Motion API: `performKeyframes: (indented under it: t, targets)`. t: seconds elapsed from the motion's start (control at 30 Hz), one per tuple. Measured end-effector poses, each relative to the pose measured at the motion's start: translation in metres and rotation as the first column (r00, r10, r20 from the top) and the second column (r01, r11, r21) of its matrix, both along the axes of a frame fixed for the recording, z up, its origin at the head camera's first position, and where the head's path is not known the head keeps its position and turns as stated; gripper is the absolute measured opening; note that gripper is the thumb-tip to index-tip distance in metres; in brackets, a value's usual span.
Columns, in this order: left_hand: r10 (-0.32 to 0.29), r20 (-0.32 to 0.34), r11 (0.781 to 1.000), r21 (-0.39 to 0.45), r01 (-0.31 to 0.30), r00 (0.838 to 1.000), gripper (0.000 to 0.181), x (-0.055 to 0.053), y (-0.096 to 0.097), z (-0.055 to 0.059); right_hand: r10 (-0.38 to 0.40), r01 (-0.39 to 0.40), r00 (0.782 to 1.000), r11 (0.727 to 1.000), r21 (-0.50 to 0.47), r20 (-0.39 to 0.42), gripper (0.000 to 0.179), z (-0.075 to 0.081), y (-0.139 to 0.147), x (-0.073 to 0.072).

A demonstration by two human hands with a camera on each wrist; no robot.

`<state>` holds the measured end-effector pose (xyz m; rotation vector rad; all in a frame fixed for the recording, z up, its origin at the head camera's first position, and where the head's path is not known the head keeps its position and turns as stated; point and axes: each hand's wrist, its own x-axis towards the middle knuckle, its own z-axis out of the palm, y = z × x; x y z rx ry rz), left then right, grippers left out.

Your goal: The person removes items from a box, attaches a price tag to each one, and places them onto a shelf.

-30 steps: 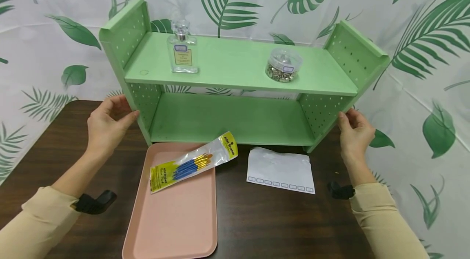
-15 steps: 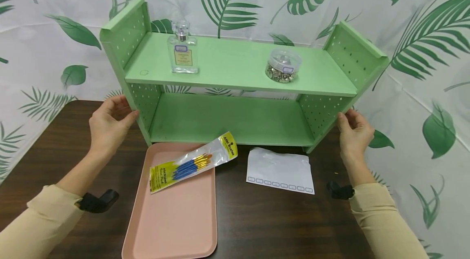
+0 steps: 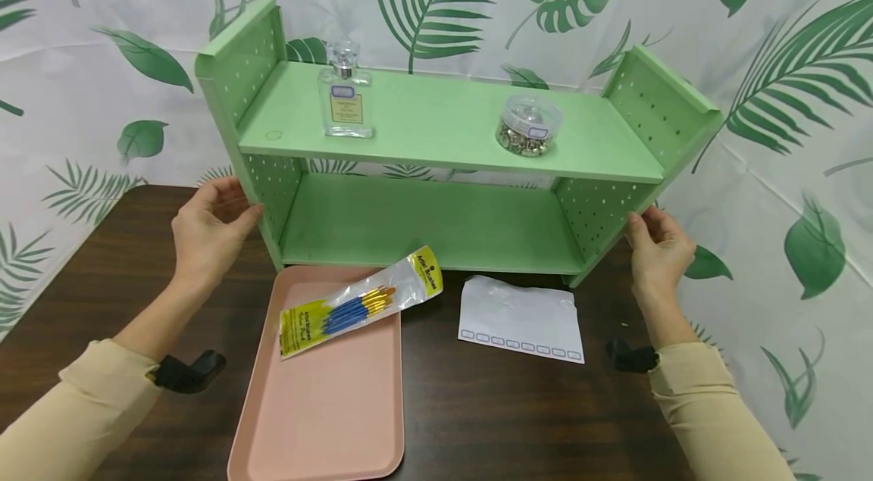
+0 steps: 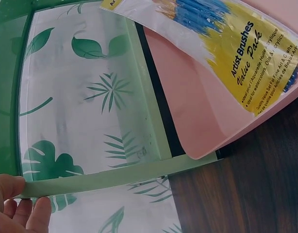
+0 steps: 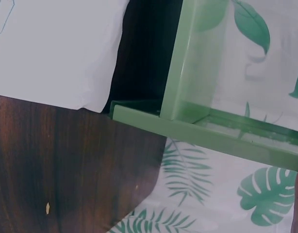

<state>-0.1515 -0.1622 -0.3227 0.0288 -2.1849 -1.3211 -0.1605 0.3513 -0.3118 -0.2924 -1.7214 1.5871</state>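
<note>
A green metal two-tier shelf [image 3: 423, 216] with perforated side panels stands at the back of the table. On the left, my left hand [image 3: 208, 235] pinches the front edge of its side panel, thumb in front and fingers behind. In the left wrist view those fingertips [image 4: 40, 213] sit at the panel's edge. My right hand [image 3: 660, 250] pinches the opposite panel's edge. Only a sliver of it enters the right wrist view. A clear perfume bottle [image 3: 348, 106] and a round clear jar [image 3: 528, 126] of small metallic pieces rest on the upper tier.
In front of the shelf lies a pink tray [image 3: 323, 420], with a packet of artist brushes [image 3: 358, 307] across its far end. Right of it is a white sheet of labels [image 3: 521, 322] on the dark wooden table [image 3: 518, 420]. Leaf-patterned cloth [image 3: 771, 185] hangs behind and to the right.
The head view shifts slightly. Both hands keep hold of the shelf's side panels, and the left forearm drifts a little to the right in the picture.
</note>
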Motion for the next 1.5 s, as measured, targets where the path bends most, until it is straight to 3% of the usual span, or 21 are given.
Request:
performKeyframes:
  t: [0.27, 0.47, 0.57, 0.7, 0.8, 0.9, 1.03, 1.13, 1.2, 1.33, 1.5]
  targets:
    - [0.001, 0.001, 1.000, -0.024, -0.001, 1.000, 0.033, 0.002, -0.002, -0.002, -0.006, 0.003, 0.997, 0.999, 0.039, 0.080, 0.019, 0.000, -0.001, 0.001]
    - [-0.009, 0.011, 0.998, -0.055, 0.010, 1.000, 0.033, 0.015, -0.001, -0.019, -0.113, 0.080, 0.976, 0.981, 0.176, 0.186, 0.026, -0.019, 0.001, 0.019]
    - [-0.007, 0.014, 0.998, -0.058, 0.008, 1.000, 0.033, 0.018, 0.001, -0.022, -0.122, 0.089, 0.980, 0.975, 0.202, 0.158, 0.023, -0.022, 0.004, 0.023]
    - [-0.052, 0.014, 0.997, -0.064, 0.053, 0.999, 0.034, 0.018, 0.000, -0.026, -0.073, 0.062, 0.994, 0.990, 0.130, 0.083, 0.015, -0.016, 0.008, 0.021]
    - [-0.105, 0.076, 0.988, -0.102, 0.113, 0.992, 0.037, 0.024, -0.005, -0.035, -0.050, 0.046, 0.997, 0.996, 0.074, 0.057, 0.013, -0.011, 0.010, 0.019]
    - [-0.136, 0.204, 0.973, -0.157, 0.169, 0.970, 0.041, 0.035, -0.010, -0.049, -0.044, 0.041, 0.997, 0.998, 0.051, 0.056, 0.013, -0.008, 0.010, 0.017]
    - [-0.177, 0.387, 0.948, -0.179, 0.262, 0.905, 0.050, 0.049, -0.015, -0.066, -0.034, 0.033, 0.998, 0.999, 0.034, 0.046, 0.010, -0.005, 0.009, 0.015]
    - [-0.212, 0.465, 0.934, -0.161, 0.318, 0.859, 0.053, 0.053, -0.016, -0.074, -0.028, 0.027, 0.999, 0.999, 0.032, 0.043, 0.010, -0.004, 0.007, 0.013]
    - [-0.227, 0.490, 0.929, -0.151, 0.339, 0.841, 0.052, 0.055, -0.016, -0.078, -0.017, 0.018, 0.999, 1.000, -0.012, 0.032, 0.012, -0.004, 0.004, 0.014]
    - [-0.250, 0.507, 0.923, -0.134, 0.362, 0.825, 0.049, 0.055, -0.016, -0.081, -0.032, 0.022, 0.997, 0.989, -0.146, -0.070, 0.016, -0.008, -0.003, 0.018]
    - [-0.248, 0.489, 0.923, -0.142, 0.357, 0.836, 0.046, 0.054, -0.016, -0.082, -0.051, -0.007, 0.968, 0.973, -0.230, -0.245, 0.014, -0.017, -0.024, 0.024]
